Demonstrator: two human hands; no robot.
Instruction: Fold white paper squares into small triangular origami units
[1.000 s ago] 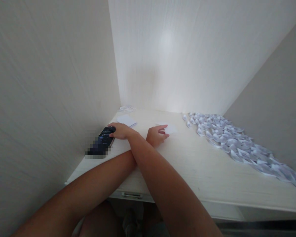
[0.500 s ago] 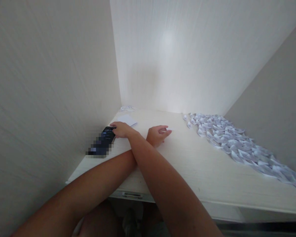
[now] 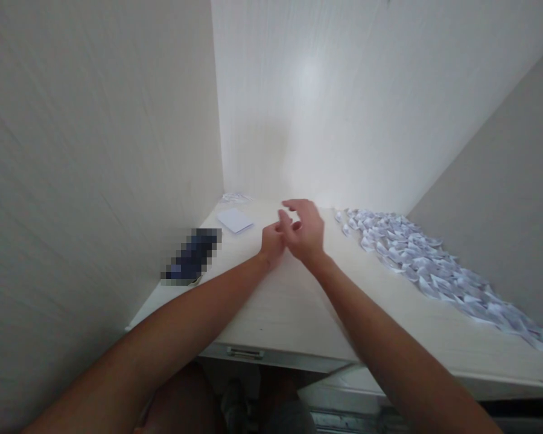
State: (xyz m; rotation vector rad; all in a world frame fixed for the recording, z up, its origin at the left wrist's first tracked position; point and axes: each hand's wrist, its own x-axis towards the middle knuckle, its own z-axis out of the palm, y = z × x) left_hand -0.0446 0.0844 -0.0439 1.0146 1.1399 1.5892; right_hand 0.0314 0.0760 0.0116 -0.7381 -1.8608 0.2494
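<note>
My two hands meet over the middle of the white desk. My left hand (image 3: 272,241) is closed, its fingertips partly hidden behind the right hand. The small piece of white paper seen at its fingertips a moment ago is now largely out of sight there. My right hand (image 3: 306,230) is raised just over and beside the left fingers, with its thumb and curled fingers apart. Nothing shows clearly in its grip. A small stack of white paper sheets (image 3: 235,221) lies left of the hands. Closer to me rests a dark phone (image 3: 192,256), its screen blurred out.
Many folded white paper pieces (image 3: 402,253) spread along the desk's right side. A few paper bits (image 3: 235,198) lie in the back left corner. Pale panels (image 3: 308,120) enclose the desk (image 3: 276,307) at back and sides. A drawer handle (image 3: 245,352) sits under the front edge.
My right hand has left the phone and moved right, uncrossing my arms, to meet the left hand. The left hand has shifted slightly left. The phone and paper stack are now uncovered.
</note>
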